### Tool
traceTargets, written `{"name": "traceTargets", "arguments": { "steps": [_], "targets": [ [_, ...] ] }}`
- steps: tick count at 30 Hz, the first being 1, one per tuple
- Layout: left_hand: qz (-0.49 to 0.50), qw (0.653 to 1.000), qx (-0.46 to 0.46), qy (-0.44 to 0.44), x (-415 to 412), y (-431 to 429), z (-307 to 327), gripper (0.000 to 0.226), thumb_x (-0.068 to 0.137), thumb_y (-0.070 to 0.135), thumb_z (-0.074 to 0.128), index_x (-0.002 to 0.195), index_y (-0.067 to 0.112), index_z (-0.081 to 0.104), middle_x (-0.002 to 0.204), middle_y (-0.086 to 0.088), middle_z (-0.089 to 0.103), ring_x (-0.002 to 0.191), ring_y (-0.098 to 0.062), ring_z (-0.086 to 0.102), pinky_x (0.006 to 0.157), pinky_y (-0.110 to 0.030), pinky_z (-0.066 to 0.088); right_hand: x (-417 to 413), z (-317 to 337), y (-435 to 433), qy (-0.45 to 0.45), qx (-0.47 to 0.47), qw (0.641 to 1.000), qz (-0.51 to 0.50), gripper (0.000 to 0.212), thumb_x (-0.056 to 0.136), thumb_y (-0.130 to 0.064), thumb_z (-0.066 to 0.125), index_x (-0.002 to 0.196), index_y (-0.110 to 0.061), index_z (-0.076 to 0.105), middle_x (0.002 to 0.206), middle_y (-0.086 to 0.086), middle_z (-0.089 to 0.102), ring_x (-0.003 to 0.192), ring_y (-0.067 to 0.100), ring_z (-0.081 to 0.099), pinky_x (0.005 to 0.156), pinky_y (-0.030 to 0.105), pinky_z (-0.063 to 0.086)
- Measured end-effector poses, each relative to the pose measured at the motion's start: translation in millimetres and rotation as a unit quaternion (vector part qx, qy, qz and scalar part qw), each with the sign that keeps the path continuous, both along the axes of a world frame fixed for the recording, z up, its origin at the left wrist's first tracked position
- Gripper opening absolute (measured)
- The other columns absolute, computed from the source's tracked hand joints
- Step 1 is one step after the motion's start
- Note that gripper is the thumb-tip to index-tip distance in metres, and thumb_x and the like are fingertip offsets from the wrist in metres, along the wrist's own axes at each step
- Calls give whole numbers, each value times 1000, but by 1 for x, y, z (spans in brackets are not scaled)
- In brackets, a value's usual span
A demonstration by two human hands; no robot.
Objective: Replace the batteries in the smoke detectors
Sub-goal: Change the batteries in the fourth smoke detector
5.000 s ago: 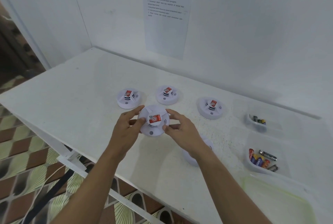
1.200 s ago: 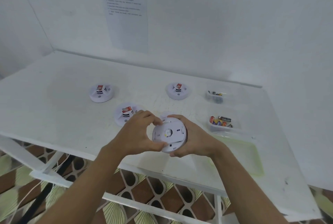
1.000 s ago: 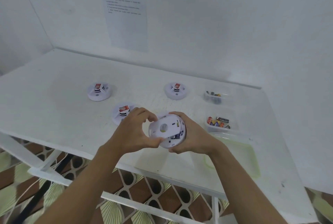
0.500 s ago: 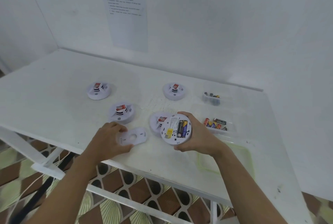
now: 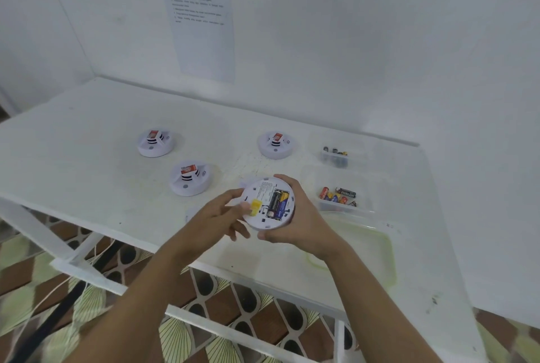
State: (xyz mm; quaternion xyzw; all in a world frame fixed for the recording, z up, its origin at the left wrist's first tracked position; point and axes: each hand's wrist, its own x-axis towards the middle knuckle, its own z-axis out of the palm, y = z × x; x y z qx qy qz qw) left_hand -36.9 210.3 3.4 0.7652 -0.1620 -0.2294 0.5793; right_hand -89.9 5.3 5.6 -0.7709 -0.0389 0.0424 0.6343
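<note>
Cradles the opened smoke detector (image 5: 264,216) in the right hand (image 5: 301,216), fingers (image 5: 287,184) curled round its far rim and thumb hooked under the near edge, just above the desk (image 5: 87,158) near its front edge. Turns the back face up, likely so that the battery bay can be seen and worked from above. Brings in the left hand (image 5: 213,219) with fingers loosely spread and gripping nothing. Sets one fingertip at the yellow tab (image 5: 256,206) beside the bay, whether pressing or only touching cannot be told. Has the tray of loose batteries (image 5: 339,197) just right of the holding hand, probably for an easy reach during the swap. Leaves three other detectors (image 5: 190,184) dome up on the desk further back and to the left.

Points the flat disc face up and slightly toward the person. Has no long axis of its own, being round. Carries two batteries (image 5: 279,203) side by side in the bay, their long axes running from the near edge toward the far edge, leaning a little to the right.
</note>
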Motion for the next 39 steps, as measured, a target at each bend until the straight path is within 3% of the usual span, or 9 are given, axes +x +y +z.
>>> {"name": "traceTargets", "arguments": {
  "steps": [3,7,11,17,22,26,30,33,39],
  "targets": [
    [-21,1000,-3,11,2,-5,8,28,99,21,53,127,28,56,105,-7,73,96,-29,69,84,-41,58,-7,-2,-1,18,59,998,-18,80,78,-6,84,138,-31,40,131,-5,57,118,15,61,91,32,58],
    [10,999,17,-45,11,-16,23,29,98,16,50,119,33,61,102,1,70,96,-19,69,86,-41,58,-16,-1,1,54,136,987,-61,42,96,-17,66,133,-30,51,128,1,62,112,23,67,81,31,60],
    [30,992,7,-123,6,-44,28,32,96,28,59,126,38,54,105,3,66,97,-13,67,82,-32,58,-23,0,0,59,163,981,-91,33,100,-19,59,132,-26,53,123,0,66,107,17,69,80,31,60],
    [140,978,-39,-146,-18,-75,9,41,91,34,65,128,39,49,112,12,60,97,0,62,76,-17,54,-26,0,-11,47,270,941,-199,28,100,-7,56,124,-23,53,117,1,70,105,20,70,86,41,61],
    [116,979,-39,-161,-31,-80,-2,41,92,27,65,118,45,40,112,12,58,82,-8,67,69,-30,58,-30,-2,-23,25,233,937,-260,31,97,-3,58,113,-28,47,122,7,63,104,22,67,72,33,61],
    [93,970,-14,-225,-38,-86,1,24,97,25,58,113,39,47,109,26,55,80,-1,64,62,-12,48,-36,-2,-31,19,217,945,-243,35,97,-2,59,118,-27,45,120,6,64,99,22,70,68,35,61],
    [90,964,-26,-249,-41,-94,-2,19,100,17,52,111,32,56,95,7,65,70,-11,60,56,-13,43,-41,-4,-37,2,172,957,-235,37,98,-12,62,127,-29,47,122,2,64,103,20,70,67,34,60],
    [77,964,-24,-252,-42,-100,-5,25,100,12,50,111,33,58,101,1,63,73,-9,59,61,-10,43,-44,-6,-42,-22,125,964,-232,34,98,-23,64,127,-30,49,118,-3,66,104,15,69,77,37,62],
    [14,968,21,-249,-34,-108,-5,24,101,18,49,109,37,60,114,18,52,103,1,53,77,-8,43,-46,-13,-56,-61,32,959,-274,24,102,-42,51,123,-31,53,111,-8,66,101,9,67,85,36,59]
  ]
}}
